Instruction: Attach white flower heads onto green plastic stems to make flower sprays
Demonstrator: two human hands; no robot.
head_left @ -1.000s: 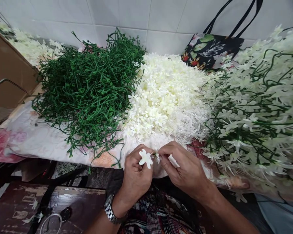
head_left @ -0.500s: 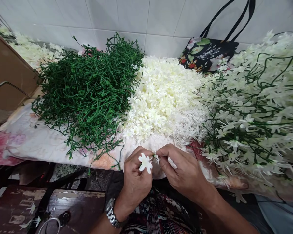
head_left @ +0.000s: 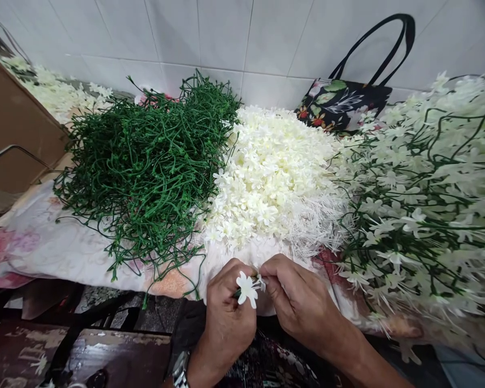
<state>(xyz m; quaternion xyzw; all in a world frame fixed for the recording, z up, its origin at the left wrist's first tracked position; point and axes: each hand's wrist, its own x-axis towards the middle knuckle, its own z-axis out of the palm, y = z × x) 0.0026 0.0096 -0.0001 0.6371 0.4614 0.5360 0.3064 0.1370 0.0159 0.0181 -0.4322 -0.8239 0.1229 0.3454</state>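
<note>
Close in front of my lap, my left hand [head_left: 231, 307] is closed around a green stem that carries a white artificial flower [head_left: 247, 291]. Most of that stem is hidden inside the fist. My right hand [head_left: 297, 293] pinches a second small white blossom [head_left: 261, 282] just beside the first, its fingertips nearly touching the left fingers. Beyond the hands lies a heap of loose white petals [head_left: 267, 172], with thin white stamens [head_left: 319, 221] at its right edge. A tangled pile of green plastic stems [head_left: 145, 161] lies to the left.
Assembled white flowers on stems [head_left: 420, 215] are heaped at the right. A black floral bag [head_left: 341, 102] leans on the tiled wall [head_left: 218, 32]. A cardboard box [head_left: 20, 129] stands at the left. Floral cloth [head_left: 81, 253] covers the table. Below is a worn brown wooden surface [head_left: 121, 355].
The view has tilted slightly, so everything sits a little lower. Both hands stay together, with the flower in the left hand turned a little.
</note>
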